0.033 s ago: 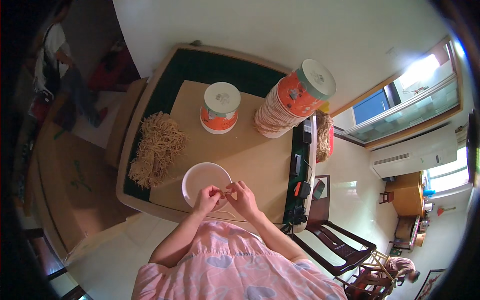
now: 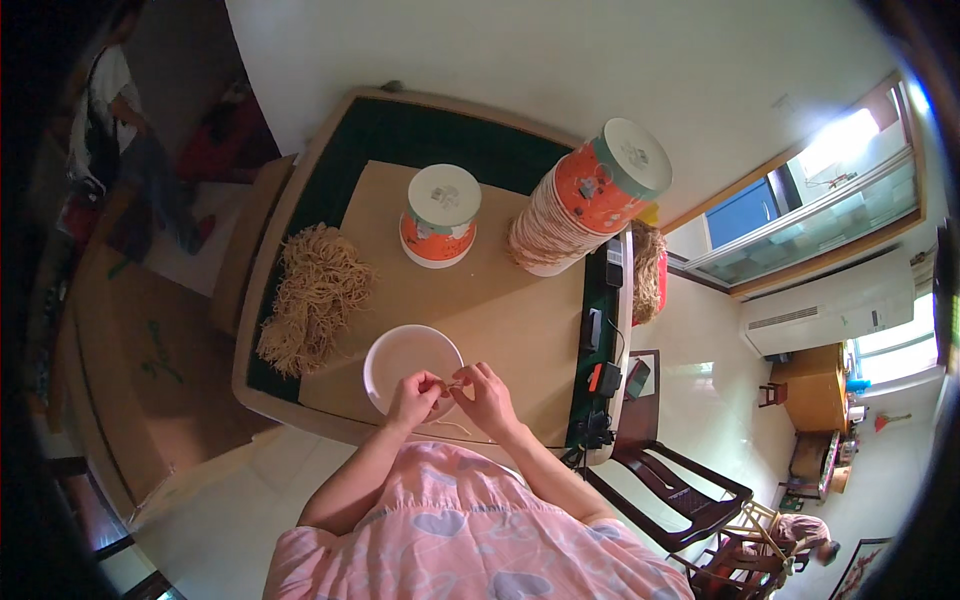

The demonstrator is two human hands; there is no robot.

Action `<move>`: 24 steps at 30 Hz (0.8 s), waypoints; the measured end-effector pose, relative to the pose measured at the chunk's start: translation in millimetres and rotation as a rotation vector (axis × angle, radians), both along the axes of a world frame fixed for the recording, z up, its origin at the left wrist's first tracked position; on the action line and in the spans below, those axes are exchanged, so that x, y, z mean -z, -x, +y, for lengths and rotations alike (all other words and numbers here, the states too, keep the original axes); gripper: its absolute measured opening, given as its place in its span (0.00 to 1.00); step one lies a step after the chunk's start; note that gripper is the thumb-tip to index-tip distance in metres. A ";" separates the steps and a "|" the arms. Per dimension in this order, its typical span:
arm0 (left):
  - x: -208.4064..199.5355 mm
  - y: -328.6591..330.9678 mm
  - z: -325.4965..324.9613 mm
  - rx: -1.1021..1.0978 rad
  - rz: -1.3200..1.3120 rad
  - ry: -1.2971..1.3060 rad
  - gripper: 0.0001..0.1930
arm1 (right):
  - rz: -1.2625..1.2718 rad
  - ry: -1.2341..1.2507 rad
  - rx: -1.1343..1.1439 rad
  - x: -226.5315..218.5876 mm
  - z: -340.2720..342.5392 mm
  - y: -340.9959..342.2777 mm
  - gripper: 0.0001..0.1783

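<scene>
Close together over the near right rim of a white bowl (image 2: 398,350), my left hand (image 2: 415,398) and my right hand (image 2: 486,394) meet at their fingertips. Both are closed in a pinch on a thin tan strand (image 2: 452,424), whose pale loose end trails below them near the table edge. The fingers cover most of it. A tangled heap of similar tan strands (image 2: 318,295) lies to the left of the bowl. Beyond the bowl, an orange and white paper bucket (image 2: 438,235) stands upside down on a cardboard sheet (image 2: 500,330).
A tall leaning stack of paper buckets (image 2: 575,205) rises at the far right. Black and orange chargers (image 2: 604,378) with cables line the right table edge. A red container of strands (image 2: 648,275) and a dark chair (image 2: 680,490) are beyond it. Two people sit in the background.
</scene>
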State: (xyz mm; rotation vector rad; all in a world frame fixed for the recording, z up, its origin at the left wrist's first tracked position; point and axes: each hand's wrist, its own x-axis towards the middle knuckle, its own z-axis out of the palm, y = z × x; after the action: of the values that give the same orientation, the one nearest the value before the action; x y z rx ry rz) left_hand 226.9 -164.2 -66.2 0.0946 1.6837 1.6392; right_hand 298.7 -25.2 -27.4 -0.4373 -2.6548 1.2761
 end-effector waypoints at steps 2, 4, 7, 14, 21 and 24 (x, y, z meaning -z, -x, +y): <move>0.3 -0.7 0.3 0.000 -0.001 -0.002 0.04 | 0.023 -0.004 -0.005 2.1 0.6 -1.2 0.08; 1.3 -1.6 0.2 0.000 -0.001 -0.003 0.03 | 0.072 0.001 -0.026 3.4 0.3 -1.8 0.06; 3.3 -1.2 -0.1 0.007 0.014 -0.003 0.03 | 0.015 0.044 -0.010 2.8 0.2 -1.7 0.04; -7.0 -6.4 2.3 0.016 0.300 0.026 0.04 | -0.080 0.286 0.091 21.3 4.9 -3.6 0.04; -7.0 -7.1 7.0 0.029 0.625 0.096 0.05 | -0.059 0.239 0.049 18.2 4.9 -4.9 0.04; -8.1 -7.8 6.5 0.007 0.587 0.111 0.05 | -0.056 0.256 0.066 20.4 6.1 -6.1 0.04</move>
State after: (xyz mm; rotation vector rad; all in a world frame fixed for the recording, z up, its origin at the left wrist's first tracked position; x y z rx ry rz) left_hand 234.7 -157.8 -58.1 0.5727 2.1975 1.6002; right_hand 304.8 -19.1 -47.8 -0.5987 -2.5053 1.6111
